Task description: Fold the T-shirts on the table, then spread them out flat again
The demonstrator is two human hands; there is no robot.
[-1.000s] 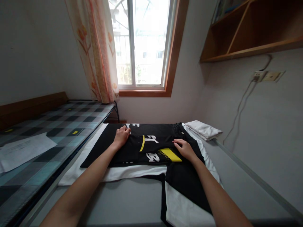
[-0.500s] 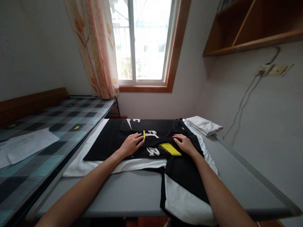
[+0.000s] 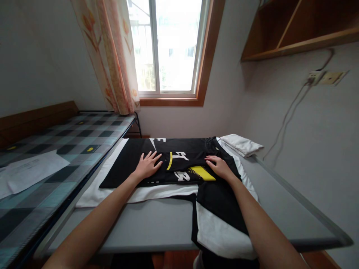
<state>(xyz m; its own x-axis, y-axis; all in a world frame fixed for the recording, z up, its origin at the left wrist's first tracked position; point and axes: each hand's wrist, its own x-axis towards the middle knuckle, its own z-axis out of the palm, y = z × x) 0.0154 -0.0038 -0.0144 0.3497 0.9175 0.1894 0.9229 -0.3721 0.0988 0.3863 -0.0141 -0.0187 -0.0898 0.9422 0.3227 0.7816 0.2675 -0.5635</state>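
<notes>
A black, white and yellow shirt lies partly folded across the grey table, one end hanging over the near edge. My left hand rests flat on the black cloth, fingers spread, left of a yellow stripe. My right hand lies flat on the cloth too, beside the yellow patch. Neither hand holds anything.
A folded white cloth sits at the table's far right corner. A bed with a checked cover and a sheet of paper runs along the left. Window and curtain are ahead; a wooden shelf hangs on the right wall.
My left hand slid from the shirt's far edge toward me and right, then eased back left, now lying flat with fingers spread. The right hand has barely moved.
</notes>
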